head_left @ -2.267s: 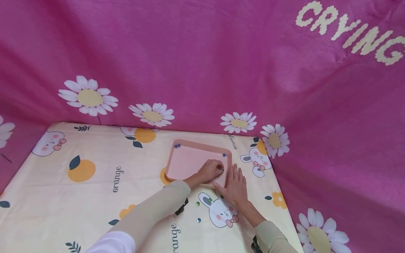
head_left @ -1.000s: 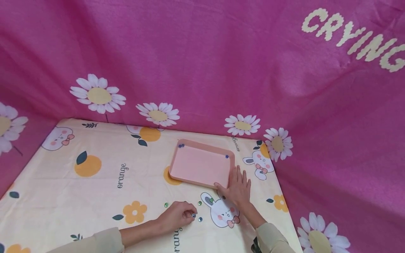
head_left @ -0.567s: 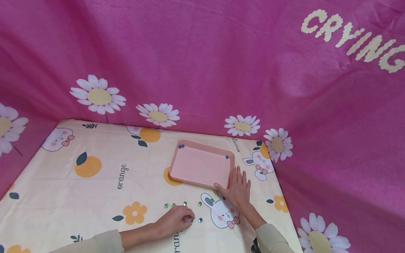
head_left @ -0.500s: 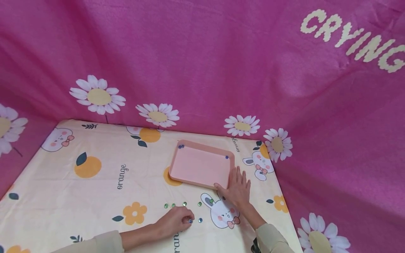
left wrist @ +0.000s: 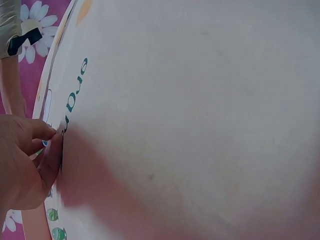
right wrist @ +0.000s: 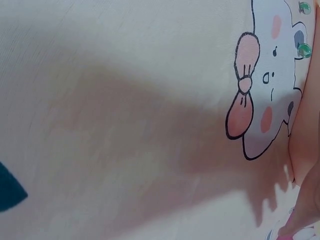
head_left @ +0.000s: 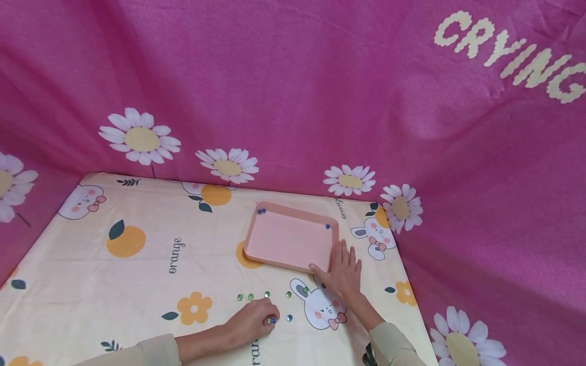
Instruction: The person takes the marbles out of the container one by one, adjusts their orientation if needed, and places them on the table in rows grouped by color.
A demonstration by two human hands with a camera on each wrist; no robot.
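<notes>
My left hand [head_left: 252, 320] is low over the cloth, thumb and forefinger pinching a small blue glass marble [head_left: 273, 320]. In the left wrist view a bit of that marble [left wrist: 45, 143] shows behind the fingers. A second blue marble [head_left: 289, 318] lies just to its right. Beyond the hand, several green glass marbles [head_left: 267, 294] form a loose row. My right hand [head_left: 342, 272] lies with fingers spread along the right edge of a shallow pink tray [head_left: 290, 243], thumb at its near right corner. Two blue marbles [head_left: 261, 211] sit in the tray's far left corner, one blue marble [head_left: 327, 226] in its far right.
A cream tablecloth [head_left: 197, 274] printed with oranges, flowers and rabbits covers the table. Pink fabric [head_left: 274, 91] with daisies hangs behind it and along both sides. The table's right edge [head_left: 414, 290] runs close beyond my right hand.
My left hand has come out of the tray with a blue marble, down to the cloth, then slightly left and nearer. More green marbles show on the cloth. My right hand stays at the tray.
</notes>
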